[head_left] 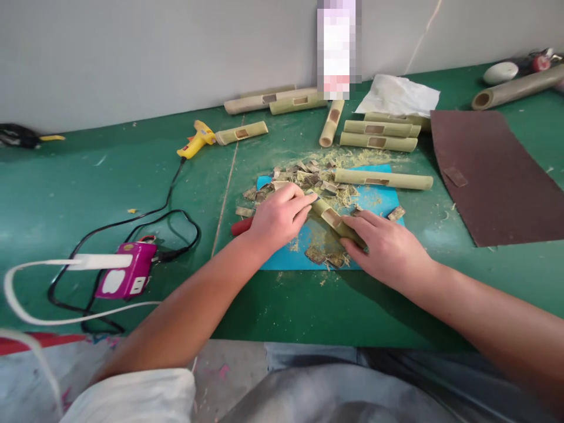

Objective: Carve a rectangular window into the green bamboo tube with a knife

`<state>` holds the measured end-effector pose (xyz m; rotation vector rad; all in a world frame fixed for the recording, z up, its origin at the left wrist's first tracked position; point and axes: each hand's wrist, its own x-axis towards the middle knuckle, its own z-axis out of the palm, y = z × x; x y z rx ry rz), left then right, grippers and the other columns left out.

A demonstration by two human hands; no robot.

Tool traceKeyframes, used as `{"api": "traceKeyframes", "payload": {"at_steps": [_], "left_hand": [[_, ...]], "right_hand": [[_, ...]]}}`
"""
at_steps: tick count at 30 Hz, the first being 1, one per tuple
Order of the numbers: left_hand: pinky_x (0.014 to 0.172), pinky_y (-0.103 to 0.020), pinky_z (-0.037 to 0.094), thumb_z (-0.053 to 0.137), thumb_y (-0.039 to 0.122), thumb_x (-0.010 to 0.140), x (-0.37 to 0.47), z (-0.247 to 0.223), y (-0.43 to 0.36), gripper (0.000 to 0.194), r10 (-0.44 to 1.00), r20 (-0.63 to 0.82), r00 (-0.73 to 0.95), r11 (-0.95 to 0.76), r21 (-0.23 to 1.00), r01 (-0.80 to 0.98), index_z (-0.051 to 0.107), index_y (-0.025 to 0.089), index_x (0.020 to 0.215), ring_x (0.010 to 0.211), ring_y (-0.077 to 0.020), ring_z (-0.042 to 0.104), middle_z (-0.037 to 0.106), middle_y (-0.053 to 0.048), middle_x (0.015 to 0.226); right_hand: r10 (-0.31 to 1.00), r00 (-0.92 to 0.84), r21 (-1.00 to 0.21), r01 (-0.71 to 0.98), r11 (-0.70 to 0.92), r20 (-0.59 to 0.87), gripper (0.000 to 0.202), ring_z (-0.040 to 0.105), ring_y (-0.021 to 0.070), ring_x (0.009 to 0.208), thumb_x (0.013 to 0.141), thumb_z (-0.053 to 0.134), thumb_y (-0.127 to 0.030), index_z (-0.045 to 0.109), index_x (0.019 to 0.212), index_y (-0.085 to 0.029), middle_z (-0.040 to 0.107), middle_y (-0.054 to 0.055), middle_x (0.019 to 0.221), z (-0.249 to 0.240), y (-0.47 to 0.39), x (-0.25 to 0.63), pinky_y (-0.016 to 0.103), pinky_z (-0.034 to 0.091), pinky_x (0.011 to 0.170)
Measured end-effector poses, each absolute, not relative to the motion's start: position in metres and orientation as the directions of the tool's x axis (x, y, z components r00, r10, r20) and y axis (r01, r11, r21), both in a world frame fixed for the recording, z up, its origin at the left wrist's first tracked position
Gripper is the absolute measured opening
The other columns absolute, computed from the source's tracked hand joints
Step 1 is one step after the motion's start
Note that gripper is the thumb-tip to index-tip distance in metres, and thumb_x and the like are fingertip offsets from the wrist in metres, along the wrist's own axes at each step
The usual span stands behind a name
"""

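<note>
Worked part: a green bamboo tube (325,210), cylindrical, with a rectangular window cut through its wall; it lies at a slant in the centre of the frame, above a thin, flat blue sheet (282,258). The right hand (388,244) is closed around the tube's lower-right end, thumb on the near side, fingers over the far side; the left hand (279,214) is curled closed over a red-handled tool (241,227), index finger extended to the tube's upper-left end; the smooth, rounded handle projects at the left of the wrist, the rest being mostly hidden by the hand.

Brown, rough-faced bamboo chips (286,175) and fine, curled, pale fibre shavings (339,157) lie over the upper part of the sheet and around its edge; a second windowed tube (383,179), straight and smooth, lies across the sheet's upper-right edge. Further windowed bamboo tubes (379,141) lie at upper centre and upper right; a wrinkled white tissue (396,96) rests over part of the right-hand group.

Right of frame: a matte, dark brown sheet (497,176) with a small loose patch on its surface; left of centre: a yellow plastic glue gun (196,141); lower left: a glossy magenta power strip (127,270) with black and white cables; all rest on the green tabletop (308,311).
</note>
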<state>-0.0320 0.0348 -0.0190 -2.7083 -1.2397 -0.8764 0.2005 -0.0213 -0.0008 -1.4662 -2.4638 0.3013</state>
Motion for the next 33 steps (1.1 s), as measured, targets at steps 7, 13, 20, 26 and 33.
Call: {"api": "traceKeyframes", "payload": {"at_steps": [7, 13, 20, 26, 33], "left_hand": [[0.076, -0.028, 0.054, 0.048, 0.021, 0.099, -0.029, -0.014, 0.033, 0.022, 0.652, 0.527, 0.544, -0.701, 0.146, 0.698, 0.069, 0.016, 0.103, 0.080, -0.0122, 0.061, 0.065, -0.010, 0.111], [0.087, -0.029, 0.056, 0.048, 0.017, 0.099, -0.030, -0.018, 0.032, 0.021, 0.579, 0.534, 0.617, -0.768, 0.103, 0.632, 0.067, 0.017, 0.106, 0.097, -0.0158, 0.067, 0.070, -0.008, 0.107], [0.082, -0.028, 0.056, 0.051, 0.022, 0.099, -0.032, -0.014, 0.035, 0.019, 0.552, 0.511, 0.659, -0.784, 0.050, 0.618, 0.069, 0.017, 0.103, 0.091, -0.0154, 0.068, 0.072, -0.007, 0.101], [0.080, -0.031, 0.057, 0.047, 0.020, 0.099, -0.024, -0.014, 0.033, 0.021, 0.594, 0.537, 0.599, -0.706, -0.008, 0.708, 0.068, 0.014, 0.097, 0.087, -0.0173, 0.067, 0.071, -0.009, 0.098], [0.078, -0.026, 0.056, 0.045, 0.021, 0.100, -0.023, -0.013, 0.028, 0.022, 0.632, 0.499, 0.593, -0.705, 0.052, 0.707, 0.067, 0.014, 0.102, 0.087, -0.0144, 0.067, 0.070, -0.008, 0.103]], "right_hand": [[0.885, -0.456, -0.326, 0.826, 0.459, 0.092, 0.025, 0.062, 0.0192, 0.078, 0.091, 0.051, -0.026, 0.066, 0.108, -0.016, 0.067, 0.009, 0.101, 0.000, -0.020, 0.201, 0.029, 0.041, 0.061], [0.885, -0.458, -0.346, 0.820, 0.455, 0.079, 0.027, 0.063, 0.0196, 0.079, 0.092, 0.051, -0.027, 0.065, 0.112, -0.016, 0.067, 0.010, 0.104, -0.001, -0.021, 0.202, 0.030, 0.043, 0.062], [0.886, -0.460, -0.355, 0.819, 0.450, 0.061, 0.027, 0.063, 0.0196, 0.081, 0.092, 0.050, -0.027, 0.065, 0.111, -0.016, 0.067, 0.010, 0.105, 0.000, -0.021, 0.201, 0.030, 0.043, 0.064], [0.884, -0.459, -0.348, 0.818, 0.459, 0.088, 0.026, 0.063, 0.0196, 0.080, 0.091, 0.051, -0.027, 0.065, 0.110, -0.016, 0.067, 0.010, 0.103, -0.001, -0.021, 0.201, 0.030, 0.042, 0.063], [0.886, -0.455, -0.341, 0.822, 0.455, 0.085, 0.027, 0.062, 0.0189, 0.079, 0.091, 0.051, -0.027, 0.065, 0.112, -0.016, 0.067, 0.009, 0.102, -0.001, -0.021, 0.201, 0.029, 0.042, 0.063]]}}
